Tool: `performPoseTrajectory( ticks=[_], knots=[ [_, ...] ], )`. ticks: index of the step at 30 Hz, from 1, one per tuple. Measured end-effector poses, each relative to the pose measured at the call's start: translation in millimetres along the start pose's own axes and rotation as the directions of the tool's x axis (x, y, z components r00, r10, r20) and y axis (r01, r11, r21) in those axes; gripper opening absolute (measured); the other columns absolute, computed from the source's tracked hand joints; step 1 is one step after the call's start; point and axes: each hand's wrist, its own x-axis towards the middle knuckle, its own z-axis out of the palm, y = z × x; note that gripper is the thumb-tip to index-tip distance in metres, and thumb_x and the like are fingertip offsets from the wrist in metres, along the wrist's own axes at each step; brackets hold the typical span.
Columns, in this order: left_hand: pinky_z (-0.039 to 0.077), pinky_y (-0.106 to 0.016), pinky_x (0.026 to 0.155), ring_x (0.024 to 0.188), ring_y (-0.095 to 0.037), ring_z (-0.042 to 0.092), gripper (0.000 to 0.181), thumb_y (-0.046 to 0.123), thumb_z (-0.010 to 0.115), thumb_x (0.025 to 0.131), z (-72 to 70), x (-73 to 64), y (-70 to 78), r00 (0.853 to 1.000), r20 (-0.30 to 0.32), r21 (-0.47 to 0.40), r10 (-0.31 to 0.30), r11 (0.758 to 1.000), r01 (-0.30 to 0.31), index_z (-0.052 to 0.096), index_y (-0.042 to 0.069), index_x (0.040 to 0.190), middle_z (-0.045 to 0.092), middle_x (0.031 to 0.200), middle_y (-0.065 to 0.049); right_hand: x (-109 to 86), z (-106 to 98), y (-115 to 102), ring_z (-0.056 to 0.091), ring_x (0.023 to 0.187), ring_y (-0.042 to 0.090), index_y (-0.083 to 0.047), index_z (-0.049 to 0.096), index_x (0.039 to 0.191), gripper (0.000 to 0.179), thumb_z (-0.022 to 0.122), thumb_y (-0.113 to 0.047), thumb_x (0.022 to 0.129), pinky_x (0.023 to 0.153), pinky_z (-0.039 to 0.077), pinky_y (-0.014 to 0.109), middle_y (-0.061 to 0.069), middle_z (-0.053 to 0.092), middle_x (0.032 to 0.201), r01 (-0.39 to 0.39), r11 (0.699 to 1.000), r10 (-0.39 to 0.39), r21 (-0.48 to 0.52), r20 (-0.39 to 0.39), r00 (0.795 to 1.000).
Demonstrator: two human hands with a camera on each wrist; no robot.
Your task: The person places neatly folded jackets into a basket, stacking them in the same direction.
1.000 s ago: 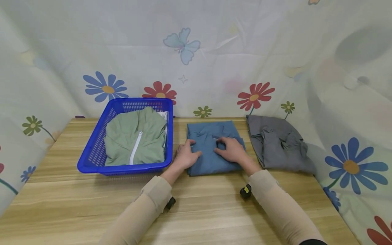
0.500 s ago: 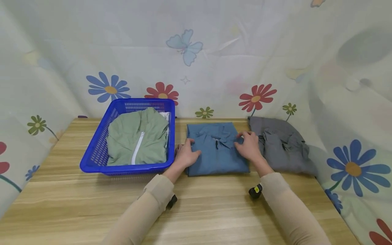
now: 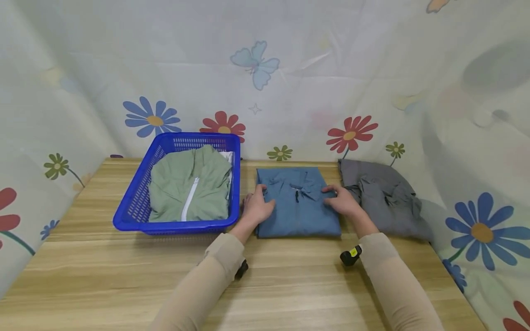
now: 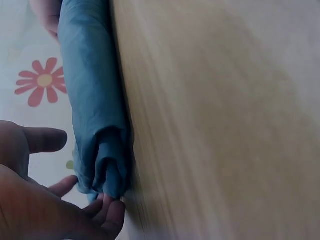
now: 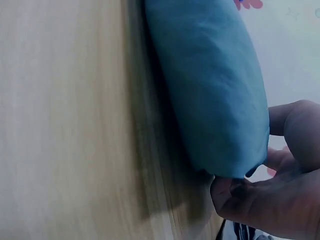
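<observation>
A folded blue jacket (image 3: 298, 216) with a black zip pull lies flat on the wooden table. At its left edge is my left hand (image 3: 257, 209); in the left wrist view the fingertips (image 4: 115, 215) touch the folded end while the thumb (image 4: 47, 140) stands apart from the cloth. My right hand (image 3: 344, 202) pinches the right edge, thumb (image 5: 280, 117) against the upper side and the other fingers (image 5: 225, 197) curled at the lower side. A green jacket (image 3: 174, 193) with a white zip lies in a blue basket (image 3: 178, 226) left of my hands.
To the right of the blue jacket lies a folded grey garment (image 3: 389, 216), close to my right hand. Some white cloth (image 3: 227, 157) shows behind the green jacket in the basket. A flower-printed curtain (image 3: 298, 92) hangs behind the table (image 3: 281, 276).
My right hand has moved right, from the middle of the blue jacket to its right edge. The left hand stays at the left edge. The head view has shifted slightly.
</observation>
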Motion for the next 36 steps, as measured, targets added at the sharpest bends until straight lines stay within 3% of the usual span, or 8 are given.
performPoseTrajectory(
  ticks=[8, 12, 17, 20, 25, 36],
  knots=[
    [0.034, -0.053, 0.107, 0.127, -0.039, 0.049, 0.053, 0.012, 0.062, 0.094, -0.9, 3.5, -4.4, 1.0, 0.022, -0.077, 0.019, 0.997, -0.017, 0.052, 0.021, 0.145, 0.054, 0.146, -0.017, 1.1, -4, 7, 0.024, 0.147, 0.044, 0.001, 0.054, 0.143, 0.051, 0.065, -0.002, 0.094, 0.115, 0.027, 0.059, 0.029, 0.031, 0.159, -0.007, 0.998, 0.003, 0.056, 0.069, 0.998],
    [0.041, -0.048, 0.1, 0.118, -0.036, 0.053, 0.05, 0.006, 0.06, 0.091, -0.4, 4.6, -6.3, 1.0, 0.005, -0.128, 0.03, 0.991, -0.029, 0.058, 0.02, 0.139, 0.055, 0.145, -0.016, -0.4, -8, 8, 0.026, 0.147, 0.043, 0.001, 0.054, 0.144, 0.051, 0.066, -0.002, 0.094, 0.115, 0.027, 0.058, 0.027, 0.032, 0.159, 0.003, 0.998, -0.008, 0.063, 0.087, 0.996],
    [0.038, -0.048, 0.107, 0.129, -0.033, 0.05, 0.043, 0.004, 0.058, 0.091, -0.9, 2.4, -5.1, 1.0, 0.002, -0.186, 0.006, 0.983, -0.005, 0.062, 0.014, 0.133, 0.053, 0.148, -0.016, -3.7, -14, 7, 0.024, 0.148, 0.043, 0.002, 0.053, 0.145, 0.054, 0.068, -0.002, 0.093, 0.116, 0.025, 0.059, 0.028, 0.03, 0.159, 0.003, 0.998, -0.012, 0.069, 0.123, 0.992],
    [0.041, -0.044, 0.104, 0.127, -0.03, 0.051, 0.037, 0.005, 0.059, 0.091, -0.5, 1.2, -4.4, 1.0, 0.026, -0.203, 0.002, 0.979, 0.003, 0.067, 0.012, 0.127, 0.055, 0.145, -0.016, -5.2, -16, 9, 0.02, 0.149, 0.043, 0.003, 0.052, 0.144, 0.056, 0.069, 0.0, 0.092, 0.116, 0.023, 0.06, 0.028, 0.027, 0.16, -0.018, 0.995, 0.001, 0.101, 0.159, 0.987],
    [0.044, -0.04, 0.092, 0.113, -0.028, 0.054, 0.032, 0.005, 0.064, 0.088, -0.2, -0.4, -3.4, 0.998, 0.067, -0.178, 0.015, 0.984, -0.003, 0.07, 0.012, 0.119, 0.059, 0.138, -0.015, -7.0, -21, 14, 0.015, 0.15, 0.045, 0.002, 0.052, 0.141, 0.055, 0.071, 0.002, 0.09, 0.116, 0.022, 0.062, 0.029, 0.022, 0.162, -0.007, 0.99, -0.019, 0.14, 0.184, 0.983],
    [0.046, -0.041, 0.1, 0.119, -0.026, 0.057, 0.038, 0.005, 0.07, 0.083, -4.5, -3.8, -4.7, 0.994, 0.098, -0.057, 0.046, 0.998, -0.04, 0.071, 0.01, 0.121, 0.062, 0.137, -0.016, -7.0, -29, 22, 0.022, 0.147, 0.042, -0.001, 0.057, 0.141, 0.053, 0.073, -0.003, 0.09, 0.115, 0.022, 0.061, 0.027, 0.025, 0.162, 0.012, 0.995, -0.033, 0.101, 0.215, 0.976]
  ],
)
